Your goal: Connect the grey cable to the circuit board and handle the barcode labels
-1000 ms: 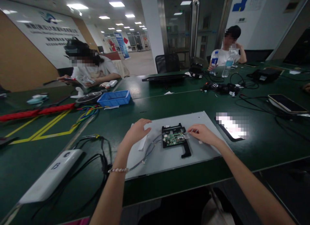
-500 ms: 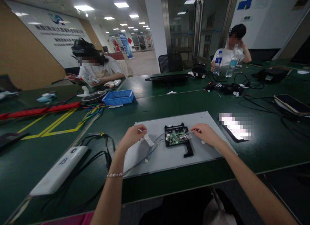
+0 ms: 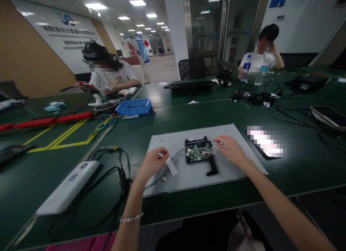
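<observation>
A white strip of tape (image 3: 172,167) hangs from the pinched fingers of my left hand (image 3: 155,162), over the left part of a flat grey panel (image 3: 186,184). In the middle of the panel lies a green circuit board (image 3: 198,154) in a black plastic frame (image 3: 212,168). Grey cables (image 3: 177,156) run from the board's left side under my left hand. My right hand (image 3: 229,150) is closed just right of the frame, fingertips together. A small pale bit shows at those fingers, too small to name.
A phone (image 3: 266,142) lies right of the panel. To the left are a white device (image 3: 71,186) and black cables (image 3: 121,171). Farther back stand a blue bin (image 3: 134,107), a dark flat object (image 3: 189,85) and water bottles (image 3: 261,73). Two people sit across the table (image 3: 173,117).
My left hand has come down and slightly right, nearer me, with the tape strip in it. My right hand stays beside the frame. The whole view has shifted a little.
</observation>
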Demonstrator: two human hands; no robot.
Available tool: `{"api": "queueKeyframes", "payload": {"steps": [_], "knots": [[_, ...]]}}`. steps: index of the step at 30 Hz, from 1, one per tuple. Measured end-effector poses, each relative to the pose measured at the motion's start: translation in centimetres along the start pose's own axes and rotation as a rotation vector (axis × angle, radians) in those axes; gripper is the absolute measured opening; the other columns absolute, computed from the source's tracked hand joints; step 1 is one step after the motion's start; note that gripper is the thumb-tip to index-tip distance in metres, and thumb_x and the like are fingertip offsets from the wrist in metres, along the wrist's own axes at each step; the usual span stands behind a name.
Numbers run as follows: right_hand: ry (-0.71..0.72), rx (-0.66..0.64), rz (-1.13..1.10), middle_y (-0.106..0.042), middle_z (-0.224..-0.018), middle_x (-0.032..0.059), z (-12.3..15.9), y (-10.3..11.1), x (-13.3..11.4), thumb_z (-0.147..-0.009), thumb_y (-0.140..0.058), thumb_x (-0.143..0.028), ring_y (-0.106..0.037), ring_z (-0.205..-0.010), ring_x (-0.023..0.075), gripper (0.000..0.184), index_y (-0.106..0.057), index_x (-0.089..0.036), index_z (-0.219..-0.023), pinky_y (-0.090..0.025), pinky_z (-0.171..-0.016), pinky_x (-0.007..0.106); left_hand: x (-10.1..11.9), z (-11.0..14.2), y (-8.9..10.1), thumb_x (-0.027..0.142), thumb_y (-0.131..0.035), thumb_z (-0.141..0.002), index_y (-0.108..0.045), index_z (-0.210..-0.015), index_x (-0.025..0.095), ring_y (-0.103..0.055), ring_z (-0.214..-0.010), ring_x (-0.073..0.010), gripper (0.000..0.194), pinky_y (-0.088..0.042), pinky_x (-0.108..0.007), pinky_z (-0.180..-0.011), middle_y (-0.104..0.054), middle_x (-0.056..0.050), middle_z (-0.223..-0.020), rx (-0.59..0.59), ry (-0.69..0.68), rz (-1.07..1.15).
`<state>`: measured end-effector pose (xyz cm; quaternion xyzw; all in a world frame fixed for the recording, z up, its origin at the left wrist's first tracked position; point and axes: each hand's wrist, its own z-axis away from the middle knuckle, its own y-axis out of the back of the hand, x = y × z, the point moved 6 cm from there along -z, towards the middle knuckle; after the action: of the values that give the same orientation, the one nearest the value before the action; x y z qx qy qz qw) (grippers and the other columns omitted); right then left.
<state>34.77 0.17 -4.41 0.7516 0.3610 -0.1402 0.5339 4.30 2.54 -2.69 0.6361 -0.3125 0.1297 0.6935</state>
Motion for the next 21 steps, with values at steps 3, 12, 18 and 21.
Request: {"api": "queueKeyframes", "payload": {"steps": [3,12,18,21], "knots": [[0.027,0.006,0.022,-0.063,-0.101,0.0073,0.1,0.0,-0.4,-0.088,-0.043,-0.017,-0.058,-0.093,0.0203,0.024,-0.063,-0.020,-0.102,-0.045,-0.084,0.035,0.5,0.9,0.6,0.035,-0.049,-0.081,-0.056,-0.100,0.019,-0.059,-0.063,-0.0130,0.026,-0.046,-0.027,-0.066,-0.062,-0.002,-0.091,0.101,0.000,-0.192],[0.186,0.033,0.064,-0.062,-0.109,0.0069,0.1,0.3,-3.5,-0.090,-0.042,-0.017,-0.057,-0.102,0.0196,0.027,-0.060,-0.020,-0.109,-0.046,-0.090,0.039,4.1,5.6,-1.1,0.024,-0.042,-0.087,-0.056,-0.105,0.019,-0.056,-0.101,-0.0231,0.023,-0.043,-0.035,-0.088,-0.060,-0.008,-0.110,0.315,-0.096,-0.605],[0.461,-0.211,0.080,-0.057,-0.124,0.0094,1.3,-2.3,-10.9,-0.091,-0.041,-0.022,-0.047,-0.120,0.0187,0.034,-0.052,-0.015,-0.122,-0.038,-0.103,0.039,3.6,5.9,-3.4,0.020,-0.044,-0.085,-0.056,-0.096,0.018,-0.058,-0.097,-0.0236,0.016,-0.045,-0.035,-0.085,-0.063,-0.008,-0.100,0.247,-0.043,-0.597],[0.526,-0.288,0.112,-0.054,-0.127,0.0125,2.5,-4.7,-13.7,-0.090,-0.041,-0.023,-0.042,-0.124,0.0208,0.036,-0.049,-0.011,-0.123,-0.034,-0.105,0.040,3.3,5.7,-3.8,0.018,-0.044,-0.085,-0.053,-0.106,0.016,-0.058,-0.099,-0.0226,0.022,-0.045,-0.035,-0.087,-0.062,-0.010,-0.105,0.238,-0.051,-0.547]]}}
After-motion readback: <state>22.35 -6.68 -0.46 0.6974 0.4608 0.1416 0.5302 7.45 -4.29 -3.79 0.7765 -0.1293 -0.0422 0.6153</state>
